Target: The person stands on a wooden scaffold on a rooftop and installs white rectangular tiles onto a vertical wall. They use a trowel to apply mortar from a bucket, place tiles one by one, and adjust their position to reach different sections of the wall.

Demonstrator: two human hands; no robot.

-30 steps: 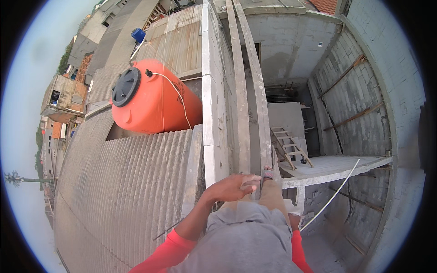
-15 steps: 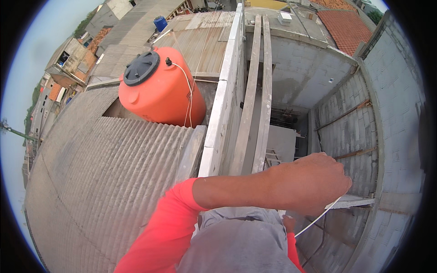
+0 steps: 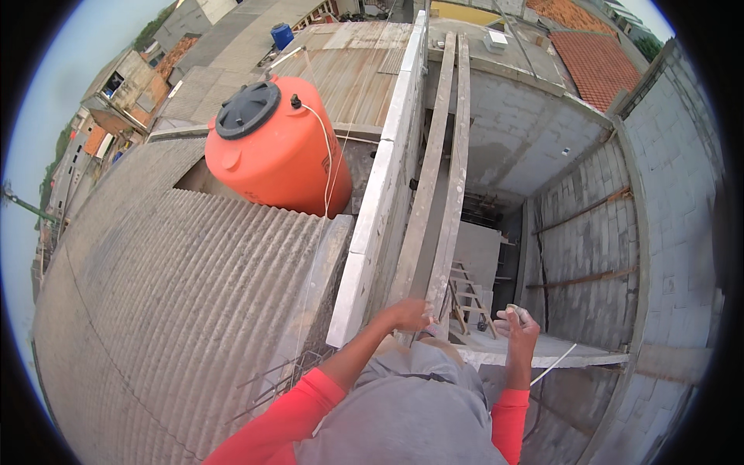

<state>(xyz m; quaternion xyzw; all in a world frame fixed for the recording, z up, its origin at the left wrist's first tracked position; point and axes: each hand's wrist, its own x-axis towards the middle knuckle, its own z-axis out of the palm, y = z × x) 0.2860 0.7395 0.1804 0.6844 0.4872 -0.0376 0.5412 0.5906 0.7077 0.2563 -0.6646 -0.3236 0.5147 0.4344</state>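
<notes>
My left hand [image 3: 409, 315] is in front of my body, above the near end of two long wooden planks [image 3: 431, 167]. Its fingers are drawn together, their tips pale and slightly blurred; what they pinch, if anything, is too small to name. To its right, my right hand [image 3: 521, 324] is raised with the fingers curled in, whitish as if dusty, closed over something I cannot make out. A thin white rod-like piece [image 3: 554, 364] slants past my right wrist, and the hand does not visibly grip it. Both arms have red sleeves.
A narrow wall [image 3: 380, 182] runs ahead, left of the planks. Beyond it are corrugated roofing [image 3: 178, 287] and an orange water tank [image 3: 287, 155] with a black lid. Steel bars [image 3: 271, 380] stick out near my left arm. At right, a deep drop holds a wooden ladder [image 3: 469, 298] between block walls.
My left forearm no longer reaches across to the right; that hand has drawn back left, over the planks. My right hand has risen into fuller view, and the ladder below is uncovered.
</notes>
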